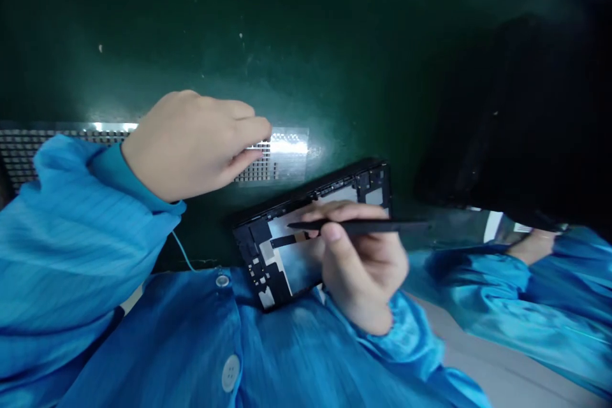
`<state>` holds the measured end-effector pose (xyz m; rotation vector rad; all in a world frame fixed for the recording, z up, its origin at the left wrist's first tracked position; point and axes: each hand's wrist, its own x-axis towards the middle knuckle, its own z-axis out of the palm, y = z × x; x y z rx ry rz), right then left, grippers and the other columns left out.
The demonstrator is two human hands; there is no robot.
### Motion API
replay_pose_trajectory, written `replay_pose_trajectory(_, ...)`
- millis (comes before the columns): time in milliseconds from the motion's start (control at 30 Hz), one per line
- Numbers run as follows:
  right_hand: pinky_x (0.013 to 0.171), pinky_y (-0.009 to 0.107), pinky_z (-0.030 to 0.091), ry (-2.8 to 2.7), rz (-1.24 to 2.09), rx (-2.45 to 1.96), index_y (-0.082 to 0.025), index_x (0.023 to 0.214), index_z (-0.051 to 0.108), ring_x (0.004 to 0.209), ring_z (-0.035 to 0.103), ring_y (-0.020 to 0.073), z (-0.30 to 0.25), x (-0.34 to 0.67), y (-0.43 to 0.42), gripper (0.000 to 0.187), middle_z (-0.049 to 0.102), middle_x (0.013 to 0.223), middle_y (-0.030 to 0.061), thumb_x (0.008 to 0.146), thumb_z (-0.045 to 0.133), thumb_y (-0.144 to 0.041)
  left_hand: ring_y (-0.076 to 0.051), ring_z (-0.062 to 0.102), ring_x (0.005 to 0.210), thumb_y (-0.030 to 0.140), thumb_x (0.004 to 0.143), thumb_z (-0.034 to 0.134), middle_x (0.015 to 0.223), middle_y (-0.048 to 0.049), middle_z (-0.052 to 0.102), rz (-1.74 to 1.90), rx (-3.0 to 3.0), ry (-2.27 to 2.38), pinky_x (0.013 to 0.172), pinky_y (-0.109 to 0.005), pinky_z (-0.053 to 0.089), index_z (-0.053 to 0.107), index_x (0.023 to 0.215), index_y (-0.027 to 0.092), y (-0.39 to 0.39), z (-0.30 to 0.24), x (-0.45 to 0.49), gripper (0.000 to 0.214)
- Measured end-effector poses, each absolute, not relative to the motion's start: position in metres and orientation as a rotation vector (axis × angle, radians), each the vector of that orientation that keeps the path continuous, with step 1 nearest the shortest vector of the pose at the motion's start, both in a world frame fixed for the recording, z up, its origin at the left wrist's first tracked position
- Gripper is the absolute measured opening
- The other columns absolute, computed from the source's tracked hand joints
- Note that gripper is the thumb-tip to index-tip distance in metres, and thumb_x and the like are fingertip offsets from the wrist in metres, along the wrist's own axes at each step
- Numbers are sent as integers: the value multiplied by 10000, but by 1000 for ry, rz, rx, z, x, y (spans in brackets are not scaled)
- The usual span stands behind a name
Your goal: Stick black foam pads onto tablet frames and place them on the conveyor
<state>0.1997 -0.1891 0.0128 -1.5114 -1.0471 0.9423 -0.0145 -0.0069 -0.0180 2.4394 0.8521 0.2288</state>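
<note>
Lying under the right hand (361,271) is a black device (301,268).

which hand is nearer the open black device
Right. The right hand is over the open black device; the left hand is off to its left, at the gridded sheet.

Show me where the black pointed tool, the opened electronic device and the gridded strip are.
Black pointed tool (370,226): head view, middle of its shaft.
Opened electronic device (300,266): head view, pale inner panel.
Gridded strip (262,169): head view, squares near clear end.
</note>
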Motion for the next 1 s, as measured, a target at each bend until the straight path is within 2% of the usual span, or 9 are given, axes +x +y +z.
replay_pose_trajectory(100, 933, 520, 723, -1154, 810, -1464, -317, 1195, 727, 960, 827, 241, -5, 182, -207, 153, 822, 1009, 33, 1078, 706, -220, -314, 764, 1056, 522, 1081, 439, 918, -45, 659, 192, 2403, 847, 1067, -635, 551, 824, 1197, 151, -7, -21, -15, 547)
replay_pose_trajectory(200, 953, 534, 717, -1264, 743, -1537, -322, 1188, 708, 983, 842, 254, -11, 177, -203, 174, 840, 1025, 39, 1063, 713, -202, -299, 739, 1131, 496, 1099, 454, 895, -36, 654, 136, 2405, 883, 1138, -636, 521, 803, 1274, 119, -7, -22, -16, 544)
replay_pose_trajectory(300, 970, 523, 712, -1276, 720, -1557, -316, 1181, 704, 1002, 844, 248, -8, 177, -200, 188, 842, 1046, 41, 1057, 710, -174, -308, 749, 1137, 467, 1088, 503, 888, -31, 671, 112, 2445, 889, 1136, -610, 540, 809, 1274, 140, -6, -21, -15, 485)
replay_pose_trajectory(367, 984, 496, 711, -1302, 734, -1547, -300, 1191, 710, 1025, 841, 235, -2, 178, -201, 218, 844, 1075, 49, 1050, 707, -133, -316, 761, 1129, 473, 1094, 454, 889, -35, 676, 104, 2470, 878, 1101, -609, 553, 812, 1267, 143, -6, -18, -13, 517)
replay_pose_trajectory(467, 995, 437, 716, -1397, 833, -1548, -279, 1232, 720, 1091, 840, 219, 12, 189, -193, 269, 850, 1145, 58, 1035, 728, -97, -303, 766, 1132, 478, 1108, 276, 899, -53, 671, 4, 2529, 880, 1056, -588, 552, 809, 1259, 115, -5, -12, -9, 662)
replay_pose_trajectory(633, 1063, 449, 719, -1629, 984, -1505, -283, 1168, 755, 1116, 843, 237, 23, 224, -122, 149, 859, 1179, 42, 1040, 820, -325, -257, 749, 930, 417, 1099, 400, 955, -62, 778, -141, 2621, 884, 923, -407, 577, 831, 1246, 225, -5, 0, -6, 494)
replay_pose_trajectory(767, 1060, 448, 719, -1708, 1180, -1371, -294, 1095, 746, 1098, 833, 251, 5, 240, -65, 274, 846, 1138, 42, 1008, 823, -542, -248, 719, 865, 435, 1117, 411, 944, -43, 790, -173, 2673, 882, 819, -388, 525, 827, 1211, 274, -4, 0, -7, 456)
replay_pose_trajectory(867, 1039, 412, 721, -1693, 1246, -1336, -287, 1099, 748, 1089, 834, 237, -6, 242, -54, 313, 851, 1109, 32, 986, 843, -563, -240, 728, 881, 435, 1137, 443, 937, -26, 776, -174, 2680, 888, 806, -365, 510, 818, 1173, 283, -4, -1, -7, 406)
replay_pose_trajectory(1000, 1036, 392, 718, -1678, 1227, -1334, -281, 1080, 754, 1080, 835, 229, -5, 239, -57, 320, 851, 1097, 28, 975, 854, -566, -227, 729, 892, 420, 1134, 477, 908, -30, 753, -178, 2645, 904, 882, -355, 548, 825, 1169, 247, -5, 0, -6, 391)
